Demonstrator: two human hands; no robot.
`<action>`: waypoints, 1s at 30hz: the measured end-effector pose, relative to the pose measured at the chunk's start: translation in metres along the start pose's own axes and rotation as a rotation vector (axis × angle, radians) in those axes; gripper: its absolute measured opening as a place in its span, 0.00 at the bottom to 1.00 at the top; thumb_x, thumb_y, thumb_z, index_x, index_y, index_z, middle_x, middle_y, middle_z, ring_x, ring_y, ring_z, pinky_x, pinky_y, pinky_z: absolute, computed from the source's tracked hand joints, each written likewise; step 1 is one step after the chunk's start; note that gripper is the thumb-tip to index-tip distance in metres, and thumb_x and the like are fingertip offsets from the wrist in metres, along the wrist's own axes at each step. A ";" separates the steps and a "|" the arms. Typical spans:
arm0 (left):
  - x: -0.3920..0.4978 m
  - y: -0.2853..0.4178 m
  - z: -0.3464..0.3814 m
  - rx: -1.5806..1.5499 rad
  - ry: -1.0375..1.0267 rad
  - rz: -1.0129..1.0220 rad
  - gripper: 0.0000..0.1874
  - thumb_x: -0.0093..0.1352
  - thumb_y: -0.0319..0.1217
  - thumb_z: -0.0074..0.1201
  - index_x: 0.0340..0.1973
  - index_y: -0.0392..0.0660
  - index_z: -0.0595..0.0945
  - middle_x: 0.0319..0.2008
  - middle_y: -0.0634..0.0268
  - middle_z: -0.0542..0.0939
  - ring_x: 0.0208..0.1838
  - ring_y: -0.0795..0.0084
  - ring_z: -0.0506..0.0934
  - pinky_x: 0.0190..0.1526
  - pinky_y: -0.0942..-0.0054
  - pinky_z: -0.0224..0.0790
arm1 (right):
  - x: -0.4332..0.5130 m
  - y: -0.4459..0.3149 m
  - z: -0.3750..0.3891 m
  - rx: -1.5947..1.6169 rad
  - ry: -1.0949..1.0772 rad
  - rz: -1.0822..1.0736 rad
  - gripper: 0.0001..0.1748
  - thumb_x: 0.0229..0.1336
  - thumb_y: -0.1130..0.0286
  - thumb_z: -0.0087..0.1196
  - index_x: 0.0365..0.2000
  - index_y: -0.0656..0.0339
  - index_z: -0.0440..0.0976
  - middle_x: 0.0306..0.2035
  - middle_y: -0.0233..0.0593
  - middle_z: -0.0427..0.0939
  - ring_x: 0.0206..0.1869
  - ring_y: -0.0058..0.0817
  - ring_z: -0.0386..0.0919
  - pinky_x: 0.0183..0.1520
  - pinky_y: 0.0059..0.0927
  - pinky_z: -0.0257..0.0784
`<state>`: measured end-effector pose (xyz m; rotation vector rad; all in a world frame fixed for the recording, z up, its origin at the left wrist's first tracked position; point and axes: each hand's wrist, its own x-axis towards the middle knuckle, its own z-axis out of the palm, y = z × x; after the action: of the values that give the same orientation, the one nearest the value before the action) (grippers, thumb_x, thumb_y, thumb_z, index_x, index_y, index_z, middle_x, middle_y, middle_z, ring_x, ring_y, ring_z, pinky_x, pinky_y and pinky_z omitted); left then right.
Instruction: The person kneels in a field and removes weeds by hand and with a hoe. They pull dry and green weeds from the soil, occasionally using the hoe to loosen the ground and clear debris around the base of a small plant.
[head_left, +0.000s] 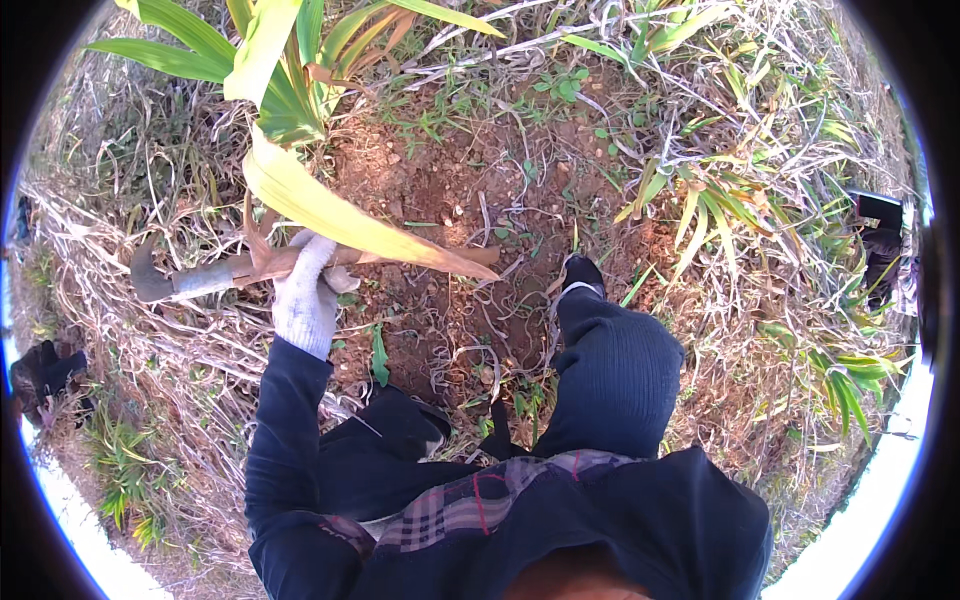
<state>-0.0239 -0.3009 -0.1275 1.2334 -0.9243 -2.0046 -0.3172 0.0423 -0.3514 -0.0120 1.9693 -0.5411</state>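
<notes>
My left hand, in a white knit glove, grips a hooked-blade tool like a billhook by its wooden handle. The dark curved blade points left, joined to the wood by a grey metal socket. A long yellow leaf, browned at its tip, hangs across the right part of the handle. It belongs to a broad-leaved plant standing just ahead of the hand. My right hand is out of view; only the dark right sleeve shows, bent near my body.
Bare reddish soil lies ahead of my legs, with dry grass around it. Smaller leafy plants grow at the right. My shoe rests on the soil. Partly visible people appear at the right rim and left rim.
</notes>
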 end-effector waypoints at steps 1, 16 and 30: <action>0.009 -0.002 -0.008 -0.020 -0.044 0.015 0.21 0.68 0.29 0.58 0.55 0.40 0.73 0.37 0.62 0.80 0.28 0.76 0.78 0.31 0.70 0.79 | 0.012 -0.022 0.008 -0.008 0.011 -0.032 0.35 0.60 0.54 0.53 0.61 0.66 0.66 0.52 0.46 0.79 0.50 0.37 0.80 0.55 0.35 0.71; -0.005 0.006 -0.022 -0.185 0.057 0.031 0.32 0.69 0.36 0.60 0.64 0.42 0.65 0.43 0.62 0.80 0.32 0.79 0.76 0.27 0.82 0.68 | -0.066 -0.021 -0.071 -0.311 -0.062 -0.047 0.35 0.59 0.51 0.53 0.57 0.69 0.70 0.49 0.48 0.81 0.48 0.37 0.82 0.54 0.33 0.72; -0.096 0.050 0.106 0.033 0.295 0.386 0.22 0.72 0.44 0.51 0.49 0.37 0.78 0.40 0.63 0.79 0.30 0.80 0.71 0.34 0.81 0.69 | -0.068 -0.013 -0.143 -0.398 -0.236 -0.295 0.35 0.56 0.49 0.55 0.52 0.73 0.73 0.42 0.54 0.83 0.44 0.41 0.83 0.50 0.35 0.75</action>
<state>-0.0768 -0.2288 -0.0053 1.2199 -0.9638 -1.4694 -0.4126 0.0993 -0.2375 -0.5963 1.8211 -0.3095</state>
